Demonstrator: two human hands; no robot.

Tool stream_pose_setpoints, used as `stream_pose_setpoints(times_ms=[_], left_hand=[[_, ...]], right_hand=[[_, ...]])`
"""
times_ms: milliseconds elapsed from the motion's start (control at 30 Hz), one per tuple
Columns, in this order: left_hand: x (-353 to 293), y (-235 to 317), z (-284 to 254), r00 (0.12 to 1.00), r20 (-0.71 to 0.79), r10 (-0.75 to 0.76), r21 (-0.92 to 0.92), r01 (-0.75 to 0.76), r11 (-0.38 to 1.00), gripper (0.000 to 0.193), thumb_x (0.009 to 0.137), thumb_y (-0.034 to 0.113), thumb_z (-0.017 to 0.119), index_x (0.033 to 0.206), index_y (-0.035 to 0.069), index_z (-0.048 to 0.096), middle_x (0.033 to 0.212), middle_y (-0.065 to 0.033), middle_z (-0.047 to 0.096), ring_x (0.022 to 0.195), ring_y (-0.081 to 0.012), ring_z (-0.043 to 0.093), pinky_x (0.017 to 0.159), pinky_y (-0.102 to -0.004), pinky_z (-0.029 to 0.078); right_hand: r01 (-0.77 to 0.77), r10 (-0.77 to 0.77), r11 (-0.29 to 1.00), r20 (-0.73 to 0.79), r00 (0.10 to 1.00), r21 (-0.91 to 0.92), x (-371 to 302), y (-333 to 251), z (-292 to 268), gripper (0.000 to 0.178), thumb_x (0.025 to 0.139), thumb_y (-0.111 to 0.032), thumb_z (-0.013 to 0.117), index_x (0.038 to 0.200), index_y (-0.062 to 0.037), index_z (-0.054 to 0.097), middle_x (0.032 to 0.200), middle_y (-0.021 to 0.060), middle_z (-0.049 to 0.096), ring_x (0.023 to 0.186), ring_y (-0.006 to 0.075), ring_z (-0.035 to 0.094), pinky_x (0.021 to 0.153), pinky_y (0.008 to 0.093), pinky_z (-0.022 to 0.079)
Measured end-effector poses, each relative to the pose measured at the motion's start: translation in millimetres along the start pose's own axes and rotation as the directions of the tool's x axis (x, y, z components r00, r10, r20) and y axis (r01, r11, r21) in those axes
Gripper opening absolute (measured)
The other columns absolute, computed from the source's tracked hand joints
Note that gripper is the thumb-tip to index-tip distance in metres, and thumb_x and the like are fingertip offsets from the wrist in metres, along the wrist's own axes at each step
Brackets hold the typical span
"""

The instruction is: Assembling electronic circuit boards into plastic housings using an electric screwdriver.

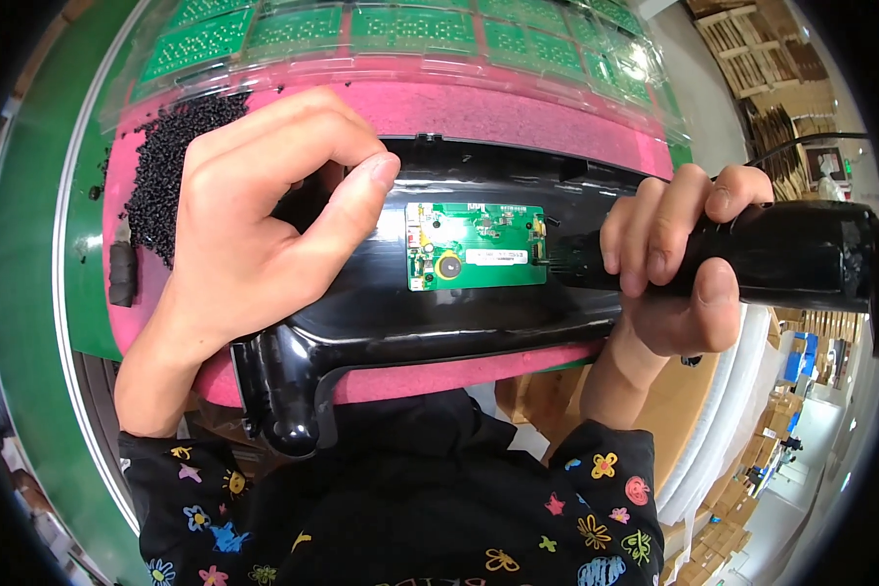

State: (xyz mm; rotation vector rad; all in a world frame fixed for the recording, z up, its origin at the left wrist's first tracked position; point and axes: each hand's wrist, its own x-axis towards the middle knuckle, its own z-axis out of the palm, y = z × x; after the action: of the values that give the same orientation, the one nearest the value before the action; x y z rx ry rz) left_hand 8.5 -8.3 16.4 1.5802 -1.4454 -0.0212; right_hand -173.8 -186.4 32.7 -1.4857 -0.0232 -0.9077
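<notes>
A green circuit board [498,230] lies inside a long black plastic housing [439,327], which rests in front of me with a rounded leg at its near left. My right hand [679,234] is wrapped around a black electric screwdriver [801,254]; its narrow end points left to the board's right edge. Whether the tip touches a screw is too small to tell. Over the housing's left part, my left hand [273,205] has thumb and index finger pinched together. Anything between those fingertips is hidden.
A pile of small black screws [181,161] lies on the pink mat [557,107] at the left, beside a short dark cylinder [123,273]. Clear plastic trays with green boards [410,29] stand along the far side. Cardboard boxes [723,537] are at the right.
</notes>
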Motion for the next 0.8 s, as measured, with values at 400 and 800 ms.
stream_pose_setpoints(times_ms=[400, 800], left_hand=[[-1, 1, 1, 1.000, 0.012, -0.020, 0.002, 0.020, 1.000, 0.005, 0.083, -0.006, 0.064, 0.080, -0.003, 0.062, 0.079, -0.0077, 0.063, 0.069, -0.0150, 0.058, 0.060, -0.0257, 0.042], [2, -6, 0, 0.998, 0.032, 0.063, 0.096, -0.065, 0.993, 0.005, 0.081, -0.005, 0.066, 0.082, -0.002, 0.062, 0.079, -0.0085, 0.063, 0.074, -0.0219, 0.059, 0.068, -0.0306, 0.046]], right_hand=[[-0.056, 0.049, 0.998, 0.192, 0.980, 0.033, -5, -9, -3, 0.048, 0.082, -0.031, 0.080, 0.104, -0.0107, 0.042, 0.069, 0.0004, 0.053, 0.051, 0.0114, 0.050, 0.054, 0.0290, 0.043], [-0.020, -0.038, 0.983, 0.309, 0.950, 0.181, 4, 3, -22, 0.045, 0.085, -0.034, 0.075, 0.103, -0.0112, 0.041, 0.071, 0.0005, 0.053, 0.050, 0.0113, 0.049, 0.051, 0.0275, 0.042]])
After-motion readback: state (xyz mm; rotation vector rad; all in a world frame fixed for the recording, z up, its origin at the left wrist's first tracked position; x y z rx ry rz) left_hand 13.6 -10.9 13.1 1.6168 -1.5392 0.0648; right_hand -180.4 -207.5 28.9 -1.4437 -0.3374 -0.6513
